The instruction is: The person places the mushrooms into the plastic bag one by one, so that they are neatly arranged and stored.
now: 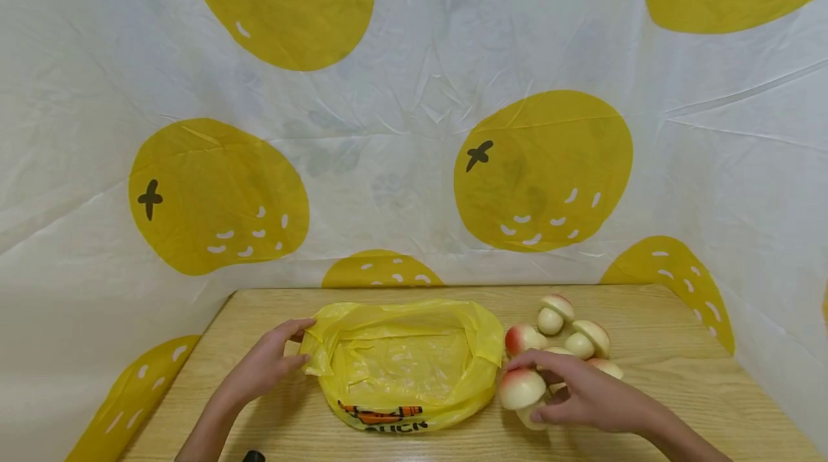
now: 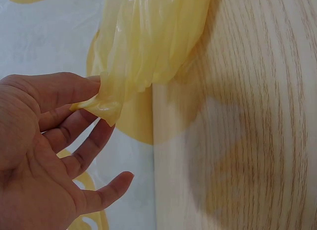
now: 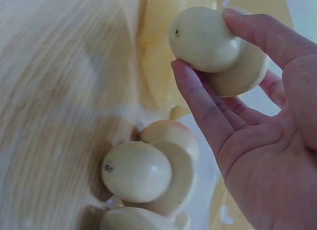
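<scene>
A yellow plastic bag (image 1: 401,415) stands on the table with its mouth spread wide, facing up. At its left rim my left hand (image 1: 268,361) pinches a fold of the film; the left wrist view shows that gathered bag edge (image 2: 111,104) between thumb and fingers. My right hand (image 1: 582,394) grips a toy mushroom (image 1: 522,390) with a red-tinted cap, just right of the bag. In the right wrist view this held mushroom (image 3: 205,42) shows its pale rounded stem between thumb and fingers. Several similar mushrooms (image 1: 589,338) lie behind the right hand.
The wooden table (image 1: 686,361) ends at a white cloth (image 1: 401,182) printed with large yellow fruit shapes. A small black object (image 1: 254,456) shows at the bottom edge, near the left forearm.
</scene>
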### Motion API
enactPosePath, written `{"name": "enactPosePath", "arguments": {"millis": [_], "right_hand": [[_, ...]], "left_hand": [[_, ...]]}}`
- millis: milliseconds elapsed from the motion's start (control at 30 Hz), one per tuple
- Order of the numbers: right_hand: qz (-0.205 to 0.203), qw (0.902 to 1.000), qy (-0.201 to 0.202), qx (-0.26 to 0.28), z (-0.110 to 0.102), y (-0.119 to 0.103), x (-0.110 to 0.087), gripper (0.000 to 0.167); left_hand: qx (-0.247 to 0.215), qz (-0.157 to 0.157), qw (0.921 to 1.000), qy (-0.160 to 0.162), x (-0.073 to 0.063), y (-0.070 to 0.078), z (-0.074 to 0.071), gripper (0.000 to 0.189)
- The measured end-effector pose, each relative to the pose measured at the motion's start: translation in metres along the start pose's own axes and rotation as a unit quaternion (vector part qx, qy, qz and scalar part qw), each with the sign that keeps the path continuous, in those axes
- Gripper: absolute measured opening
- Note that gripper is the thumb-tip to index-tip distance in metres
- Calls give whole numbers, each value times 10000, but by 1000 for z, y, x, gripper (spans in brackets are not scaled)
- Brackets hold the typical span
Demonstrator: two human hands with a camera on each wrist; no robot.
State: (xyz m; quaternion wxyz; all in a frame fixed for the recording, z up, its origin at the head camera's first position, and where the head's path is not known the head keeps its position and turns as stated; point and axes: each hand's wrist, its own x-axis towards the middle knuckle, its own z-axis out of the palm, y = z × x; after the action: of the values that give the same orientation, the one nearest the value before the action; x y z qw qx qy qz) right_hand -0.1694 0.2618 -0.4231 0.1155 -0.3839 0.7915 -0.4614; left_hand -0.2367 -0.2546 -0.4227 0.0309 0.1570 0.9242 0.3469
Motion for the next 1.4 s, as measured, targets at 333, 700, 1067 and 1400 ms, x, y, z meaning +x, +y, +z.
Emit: {"name": "enactPosePath", "arguments": {"millis": [333, 700, 1067, 1400], "right_hand": [[-20, 9982, 56, 589, -13, -13, 6, 55], [86, 9984, 202, 520, -26, -29, 27, 55], [192, 9976, 334, 578, -28, -48, 53, 54], [436, 9973, 393, 448, -24, -62, 79, 52]], "left_hand": [[98, -8, 9999, 62, 0, 2, 0, 58], [-69, -91, 9999, 25, 0, 1, -2, 57], [-190, -123, 9997, -20, -1, -1, -3, 58], [-125, -109, 9999, 9, -1, 1, -6, 58]]}}
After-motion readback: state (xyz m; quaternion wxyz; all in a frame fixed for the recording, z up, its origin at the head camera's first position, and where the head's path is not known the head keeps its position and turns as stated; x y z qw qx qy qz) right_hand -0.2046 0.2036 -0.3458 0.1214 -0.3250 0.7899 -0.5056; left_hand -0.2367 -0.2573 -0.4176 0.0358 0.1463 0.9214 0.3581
